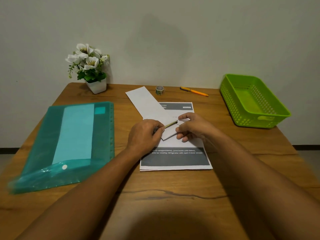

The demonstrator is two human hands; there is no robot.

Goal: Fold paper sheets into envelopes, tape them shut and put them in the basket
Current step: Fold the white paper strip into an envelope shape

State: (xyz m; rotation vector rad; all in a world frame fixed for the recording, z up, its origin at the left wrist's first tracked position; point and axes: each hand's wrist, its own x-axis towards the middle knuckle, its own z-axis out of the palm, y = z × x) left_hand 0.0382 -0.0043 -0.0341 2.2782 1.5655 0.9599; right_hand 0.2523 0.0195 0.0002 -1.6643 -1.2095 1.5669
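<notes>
The folded paper (152, 108) lies slantwise over a printed sheet (174, 158) mid-surface, probably as a work pad. The left hand (144, 134) pinches a thin strip, likely tape (170, 124), stretched to the curled right hand (192, 127) over the paper's near end. The wooden surface (173, 196) abuts a plain wall; the basket (252, 101) waits right.

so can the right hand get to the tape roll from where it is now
Probably yes. The tape roll stands in the open on the table beyond the right hand, with only flat paper between them. But that hand is busy on the folded sheet and would have to let go first.
</notes>
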